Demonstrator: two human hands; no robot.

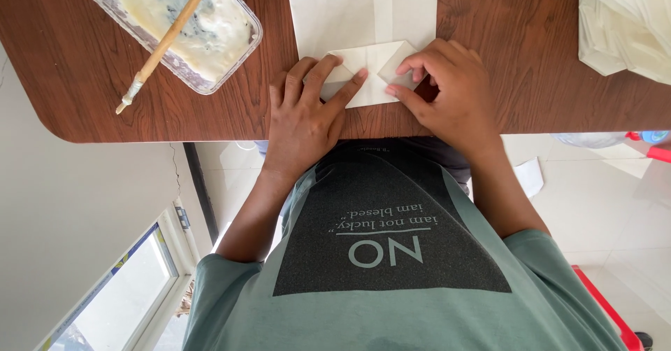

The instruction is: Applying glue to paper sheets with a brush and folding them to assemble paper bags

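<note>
Both hands work at the near edge of the bench (531,57). Left hand (304,117) lies flat, fingers spread, pinning the folded white paper (367,61). Right hand (447,92) pinches the paper's right flap between thumb and forefinger. Good practice: keep the flat hand firm, align edges before creasing. Farther off: paste tray (231,54) with brush (168,40) across it; stacked sheets (629,22) at the far right.

Brush (168,40) across a paste tub (241,54); paper stack (625,22) on wooden table (524,64).
</note>
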